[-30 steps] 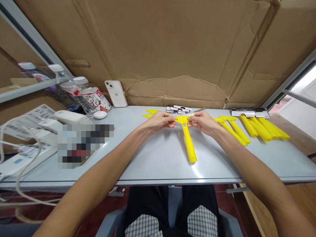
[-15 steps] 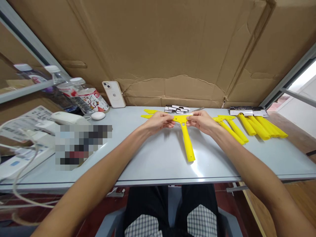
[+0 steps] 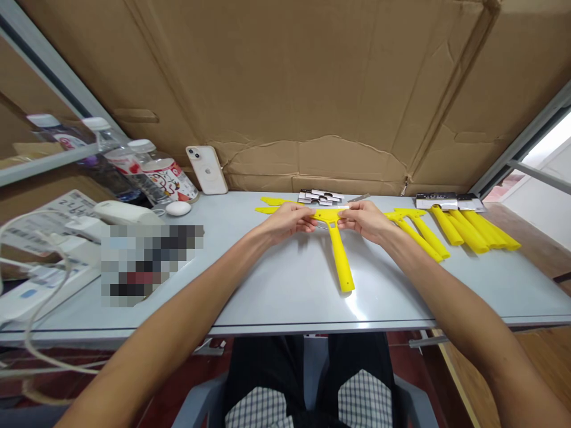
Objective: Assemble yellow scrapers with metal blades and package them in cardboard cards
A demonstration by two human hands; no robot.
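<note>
A yellow scraper with a wide head and a long handle is held over the middle of the grey table, its handle pointing toward me. My left hand pinches the left end of the head. At the right end, my right hand grips it with thumb and fingers. A thin pale strip shows along the head's top edge between the hands. Just right of my right hand lie more yellow scrapers. Other yellow pieces lie behind my left hand.
Small black-and-white packets lie at the back. Several yellow handles with packaging are at the right. A phone leans on the cardboard. Bottles, a white mouse and a power strip occupy the left.
</note>
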